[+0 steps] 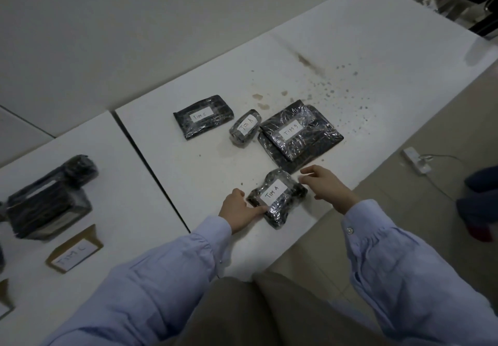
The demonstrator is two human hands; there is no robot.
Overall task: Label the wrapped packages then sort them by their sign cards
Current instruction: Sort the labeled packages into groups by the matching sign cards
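Note:
A black wrapped package labelled "TIM A" (277,197) lies near the table's front edge. My left hand (238,209) touches its lower left corner with fingers stretched onto the wrap. My right hand (323,184) hovers at its right side, fingers loosely curled, holding nothing. Behind lie a flat "TIM C" package (203,119), a small "TIM A" package (245,129), and a "TIM B" package (289,131) stacked on a larger flat black package (320,141). On the left table a brown "TIM C" sign card (74,251) sits in front of two wrapped packages (51,203).
The white table (350,49) is stained with brown spots behind the packages. A dark gap (151,173) separates it from the left table. A power strip with cable (415,161) lies on the floor at right. Another sign card corner (5,302) shows at far left.

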